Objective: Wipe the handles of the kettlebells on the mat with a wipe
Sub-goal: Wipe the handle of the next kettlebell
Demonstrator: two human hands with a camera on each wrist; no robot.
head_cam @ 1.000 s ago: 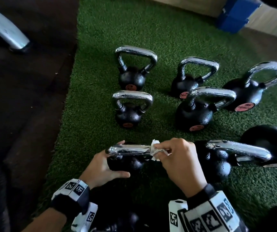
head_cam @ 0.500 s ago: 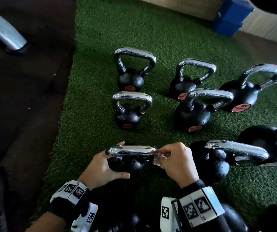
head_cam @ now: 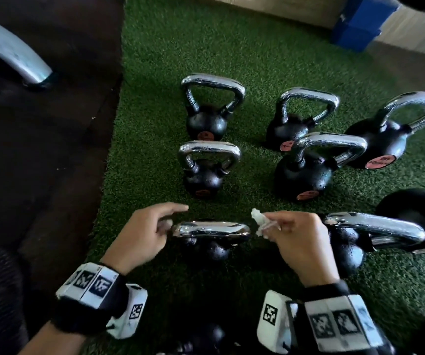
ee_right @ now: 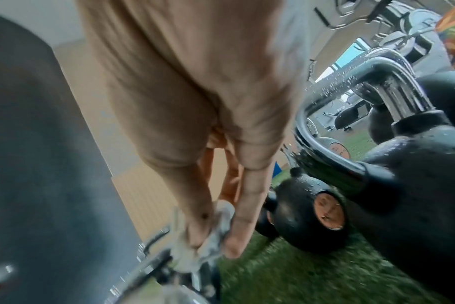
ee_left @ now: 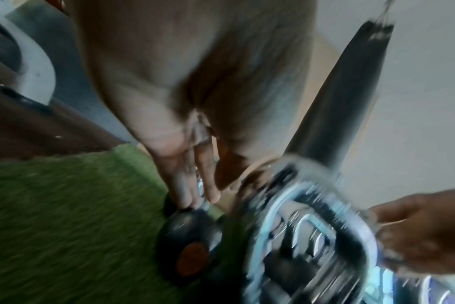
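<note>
Kettlebells stand in rows on a green mat (head_cam: 155,139) of rough artificial grass, each a round black ball with a shiny chrome loop handle. The nearest kettlebell (head_cam: 210,248) sits between the two hands, its body mostly in shadow under its bright handle (head_cam: 210,230). Another kettlebell at the right edge (head_cam: 416,213) is cut off by the frame. The left hand (head_cam: 142,234) hovers at the handle's left end, grip apart, fingers loosely extended and holding nothing; whether they touch the chrome is hard to tell. The right hand (head_cam: 301,242) sits just beside the handle's right end, grip clamped on a small crumpled white wipe (head_cam: 260,222) pinched between thumb and fingers. Both wrist views are blurred. Water droplets speckle the neighbouring kettlebell (ee_right: 416,164) in the right wrist view.
</note>
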